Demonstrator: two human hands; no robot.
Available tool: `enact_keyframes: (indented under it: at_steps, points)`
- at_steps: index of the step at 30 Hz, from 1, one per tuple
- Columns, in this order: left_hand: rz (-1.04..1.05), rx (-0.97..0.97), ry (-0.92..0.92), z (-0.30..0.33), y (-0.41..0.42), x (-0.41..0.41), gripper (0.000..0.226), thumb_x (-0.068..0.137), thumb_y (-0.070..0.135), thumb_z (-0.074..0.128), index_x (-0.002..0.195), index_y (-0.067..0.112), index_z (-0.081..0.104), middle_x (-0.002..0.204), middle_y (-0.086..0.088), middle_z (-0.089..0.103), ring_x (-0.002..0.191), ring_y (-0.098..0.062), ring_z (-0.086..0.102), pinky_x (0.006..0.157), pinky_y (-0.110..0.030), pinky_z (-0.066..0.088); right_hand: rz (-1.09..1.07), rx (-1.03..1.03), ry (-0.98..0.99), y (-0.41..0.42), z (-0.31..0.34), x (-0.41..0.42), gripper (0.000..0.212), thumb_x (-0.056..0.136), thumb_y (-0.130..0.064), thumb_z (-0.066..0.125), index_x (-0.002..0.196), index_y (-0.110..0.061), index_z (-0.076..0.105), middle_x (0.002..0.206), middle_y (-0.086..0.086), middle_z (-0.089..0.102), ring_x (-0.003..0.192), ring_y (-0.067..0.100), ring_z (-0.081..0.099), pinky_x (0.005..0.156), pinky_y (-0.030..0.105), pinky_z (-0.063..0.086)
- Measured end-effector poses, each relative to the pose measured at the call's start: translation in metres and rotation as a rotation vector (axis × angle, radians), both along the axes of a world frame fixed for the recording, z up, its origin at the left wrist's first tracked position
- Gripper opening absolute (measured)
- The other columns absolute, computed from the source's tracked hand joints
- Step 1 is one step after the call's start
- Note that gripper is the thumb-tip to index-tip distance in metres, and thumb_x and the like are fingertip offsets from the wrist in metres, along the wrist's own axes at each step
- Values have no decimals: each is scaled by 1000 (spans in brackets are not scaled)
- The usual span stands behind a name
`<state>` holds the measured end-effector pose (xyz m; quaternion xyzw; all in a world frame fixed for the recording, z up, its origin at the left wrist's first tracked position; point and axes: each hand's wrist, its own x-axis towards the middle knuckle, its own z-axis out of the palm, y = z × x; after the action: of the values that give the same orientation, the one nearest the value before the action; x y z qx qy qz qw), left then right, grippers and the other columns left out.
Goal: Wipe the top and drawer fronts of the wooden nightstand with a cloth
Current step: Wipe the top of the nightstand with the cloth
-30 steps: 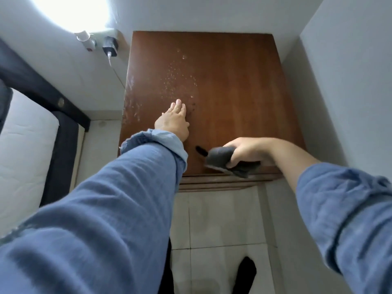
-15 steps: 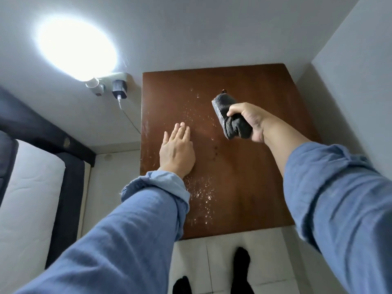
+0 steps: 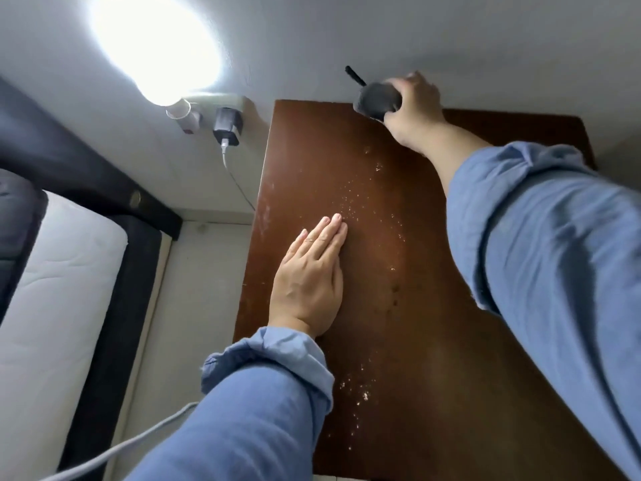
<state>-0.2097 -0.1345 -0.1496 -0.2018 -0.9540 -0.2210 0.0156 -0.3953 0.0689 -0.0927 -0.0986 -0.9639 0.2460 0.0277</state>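
Observation:
The wooden nightstand (image 3: 409, 341) fills the middle of the view, seen from above; its brown top carries pale crumbs and dust specks down the centre. My right hand (image 3: 414, 109) is at the far edge by the wall, closed around a bunched dark grey cloth (image 3: 376, 98) pressed at the top's back edge. My left hand (image 3: 312, 276) lies flat on the top near its left side, fingers together and palm down. The drawer fronts are out of sight from this angle.
A white wall runs behind the nightstand, with a bright plug-in lamp (image 3: 156, 46) and a black charger (image 3: 227, 128) with its cable in a socket at the left. A bed with a white mattress (image 3: 59, 289) and dark frame stands to the left.
My right hand has carried the cloth from the front edge across the top to the far edge by the wall. The view has moved closer over the nightstand. My left hand has stayed flat.

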Motion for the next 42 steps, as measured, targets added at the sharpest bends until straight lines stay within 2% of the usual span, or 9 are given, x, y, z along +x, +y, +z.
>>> enact_keyframes:
  at_steps: [3,8,12,17,22,26,33,38,42]
  points:
    - [7,-8,-10,0,0,-1,49,95,18,31,143,18,40,151,4,36,142,-10,28,119,-32,20,40,111,-30,4,-20,-17,46,85,-10,49,129,-24,51,135,11,46,125,36,41,102,40,40]
    - [1,-15,-16,-2,-1,-1,51,94,20,30,144,18,39,152,4,35,143,-10,26,119,-33,21,1,158,-63,1,-37,-26,43,86,-20,49,128,-30,49,138,6,40,128,34,35,99,49,36]
    - [0,-11,6,-3,-2,-2,51,93,19,30,143,17,41,151,3,36,142,-10,28,118,-32,21,48,144,-69,-4,-35,-3,45,84,-16,47,126,-31,52,133,4,44,121,35,39,95,45,36]
    - [4,-11,34,-4,-2,-3,50,92,16,35,142,15,44,150,1,39,141,-12,31,118,-30,19,94,116,-47,-22,-34,83,45,82,-13,52,124,-32,55,125,1,48,112,32,43,87,42,39]
    - [-6,-21,37,-4,-2,-5,50,93,13,37,142,14,43,150,1,38,142,-12,30,119,-27,15,40,47,-49,-45,-31,171,48,76,-10,55,118,-34,59,115,-5,50,108,25,44,81,33,33]
    - [-19,-10,52,-3,-3,-1,48,95,11,36,143,14,42,151,1,37,143,-12,27,118,-26,12,-22,2,-65,-58,-31,221,46,75,-12,57,115,-35,60,109,-6,49,105,23,43,81,34,30]
    - [-14,0,68,-6,-2,-2,47,96,13,35,142,14,42,152,1,36,143,-11,26,119,-27,14,-22,3,-81,-59,-34,228,48,76,-10,54,115,-36,59,97,-9,32,105,23,41,82,32,27]
    - [-59,-66,76,2,-10,11,47,96,14,32,142,11,40,153,-2,34,145,-14,22,120,-32,11,-33,5,-97,-59,-34,224,48,77,-12,53,116,-40,58,98,-7,32,106,22,40,82,32,24]
    - [-5,-103,63,12,-33,65,49,96,13,35,144,9,37,153,-4,32,145,-16,22,120,-36,11,-26,12,-145,-59,-32,223,47,79,-14,53,118,-41,56,106,-2,39,109,24,41,82,32,26]
